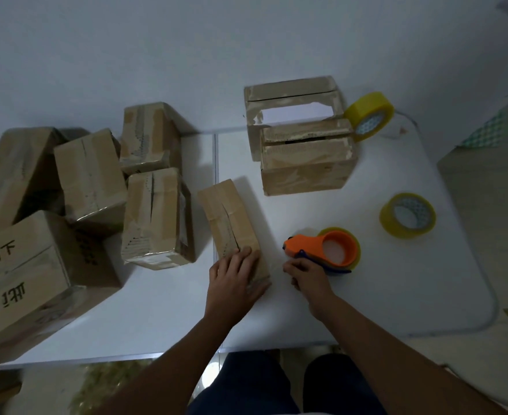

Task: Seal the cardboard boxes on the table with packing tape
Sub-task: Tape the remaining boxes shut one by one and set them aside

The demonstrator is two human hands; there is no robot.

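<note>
Left hand point(234, 277) flat, pressing the narrow cardboard box point(233, 226) at table centre; right hand point(306, 274) curls around the orange tape dispenser point(327, 250) at its three o'clock. Loose flaps could gape, wrinkling tape.

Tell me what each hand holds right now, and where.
Right hand grips the orange tape dispenser by its handle end. Left hand rests on the small box, near end.

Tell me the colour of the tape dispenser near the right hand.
Orange, seen in the head view: tape dispenser.
</note>
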